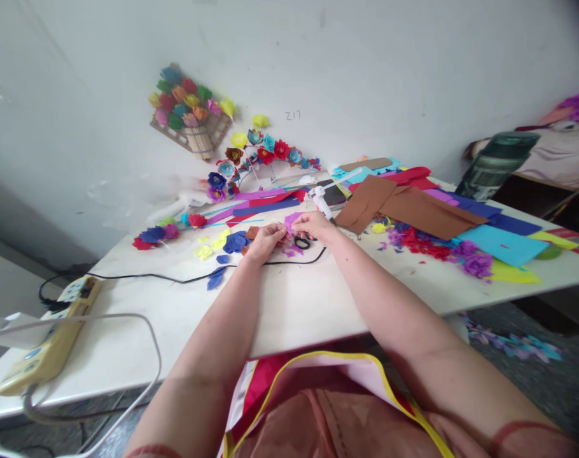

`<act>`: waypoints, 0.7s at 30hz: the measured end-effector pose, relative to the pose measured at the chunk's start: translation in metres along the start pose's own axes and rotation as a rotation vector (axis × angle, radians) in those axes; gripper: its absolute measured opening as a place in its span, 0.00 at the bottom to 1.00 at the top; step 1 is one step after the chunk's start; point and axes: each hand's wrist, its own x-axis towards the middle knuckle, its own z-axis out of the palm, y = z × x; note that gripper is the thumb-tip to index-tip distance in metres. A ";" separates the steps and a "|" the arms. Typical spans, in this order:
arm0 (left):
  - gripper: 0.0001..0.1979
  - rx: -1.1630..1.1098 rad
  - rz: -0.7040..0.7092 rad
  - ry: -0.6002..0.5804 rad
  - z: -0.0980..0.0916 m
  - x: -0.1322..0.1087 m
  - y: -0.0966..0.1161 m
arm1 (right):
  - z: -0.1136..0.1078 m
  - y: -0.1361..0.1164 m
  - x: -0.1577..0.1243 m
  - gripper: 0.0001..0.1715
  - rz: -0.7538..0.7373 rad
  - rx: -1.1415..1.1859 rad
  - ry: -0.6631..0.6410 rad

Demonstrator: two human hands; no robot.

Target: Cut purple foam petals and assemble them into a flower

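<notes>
Between my two hands, over the middle of the white table (308,305), is a small piece of purple crepe paper (292,221). My left hand (269,242) pinches its left side, and my right hand (312,224) pinches it from the right. Black-handled scissors (301,242) lie just below my right hand, their blades hidden. Purple paper scraps (289,252) are scattered under my hands. Left of my left hand lie blue paper petals (235,242) and yellow paper pieces (220,240). A white glue gun (320,201) rests just beyond my right hand.
Brown paper sheets (408,207) and other coloured sheets pile up at the right, beside red shredded paper (423,245). A paper-flower arch (265,152) stands at the back. A black cord (175,280) crosses the table to a power strip (55,343). A dark green bottle (497,165) stands far right.
</notes>
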 end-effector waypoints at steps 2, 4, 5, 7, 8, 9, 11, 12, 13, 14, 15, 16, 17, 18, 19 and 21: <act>0.19 0.002 0.006 0.009 0.000 0.000 0.000 | 0.000 -0.001 -0.001 0.05 -0.002 -0.022 0.009; 0.19 0.002 0.012 0.016 0.001 0.000 0.000 | 0.000 -0.002 -0.001 0.06 0.003 -0.029 0.005; 0.19 0.003 0.014 0.020 0.001 0.000 0.000 | 0.000 -0.002 -0.002 0.06 0.007 -0.028 0.001; 0.18 0.005 0.016 0.025 0.001 0.000 0.001 | 0.001 -0.003 -0.002 0.07 0.021 -0.024 -0.006; 0.18 0.004 0.016 0.027 0.001 0.000 0.001 | 0.001 -0.004 -0.003 0.08 0.030 -0.023 -0.008; 0.18 0.001 0.018 0.030 0.001 0.000 0.001 | 0.001 -0.004 -0.003 0.08 0.036 -0.022 -0.011; 0.19 -0.008 0.019 0.034 0.002 -0.001 0.001 | 0.001 -0.005 -0.003 0.09 0.040 -0.021 -0.017; 0.19 -0.012 0.019 0.035 0.002 -0.001 0.002 | 0.001 -0.005 -0.003 0.10 0.038 -0.020 -0.021; 0.19 -0.015 0.018 0.035 0.002 -0.001 0.002 | 0.001 -0.005 -0.003 0.10 0.035 -0.021 -0.024; 0.20 -0.018 0.017 0.033 0.003 -0.002 0.003 | 0.001 -0.005 -0.003 0.10 0.032 -0.022 -0.025; 0.20 -0.021 0.015 0.031 0.003 -0.002 0.004 | 0.001 -0.004 -0.003 0.10 0.032 -0.025 -0.025; 0.20 -0.024 0.015 0.027 0.003 -0.003 0.004 | 0.001 -0.004 -0.002 0.10 0.033 -0.028 -0.025; 0.20 -0.026 0.015 0.022 0.003 -0.004 0.005 | 0.001 -0.003 -0.002 0.10 0.033 -0.030 -0.025; 0.19 -0.027 0.016 0.017 0.003 -0.004 0.005 | 0.001 -0.003 -0.002 0.10 0.033 -0.032 -0.025; 0.19 -0.026 0.017 0.012 0.003 -0.004 0.005 | 0.001 -0.003 -0.002 0.10 0.033 -0.034 -0.025; 0.19 -0.021 0.018 0.004 0.003 -0.004 0.005 | 0.001 -0.002 -0.002 0.10 0.030 -0.034 -0.024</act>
